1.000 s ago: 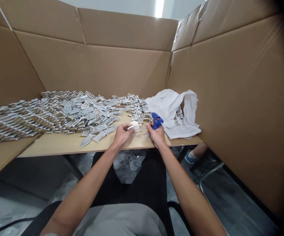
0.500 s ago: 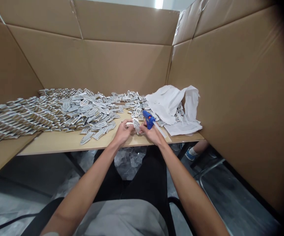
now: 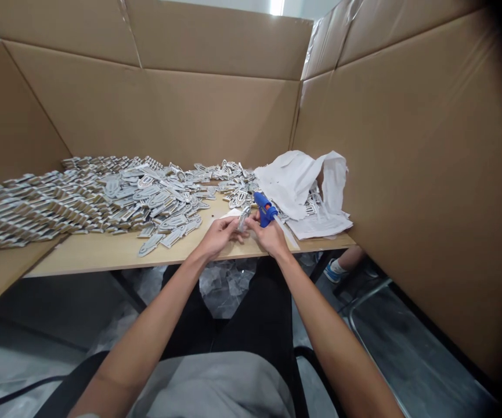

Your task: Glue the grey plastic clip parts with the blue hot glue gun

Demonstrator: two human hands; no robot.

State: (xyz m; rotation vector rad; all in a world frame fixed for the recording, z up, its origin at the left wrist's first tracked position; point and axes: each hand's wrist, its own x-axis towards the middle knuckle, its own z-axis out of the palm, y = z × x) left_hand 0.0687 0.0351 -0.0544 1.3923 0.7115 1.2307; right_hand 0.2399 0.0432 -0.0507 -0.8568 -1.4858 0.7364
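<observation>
your left hand [image 3: 220, 235] pinches a small grey cutout piece [image 3: 242, 218]; your right hand [image 3: 270, 235] grips the blue glue gun [image 3: 264, 208] against it, above the table [image 3: 103, 251].

At 6 o'clock over the counter [image 3: 103, 252], left hand [image 3: 218, 235] beside right hand [image 3: 271, 235], small piece [image 3: 242, 219] between them, glue gun [image 3: 264, 208] in the right. Heap of flat pieces [image 3: 80, 194] from 9 to 12. Crumpled sheets [image 3: 303, 186] at 2. Cardboard walls [image 3: 190, 116] at 9, 12, 3.
</observation>
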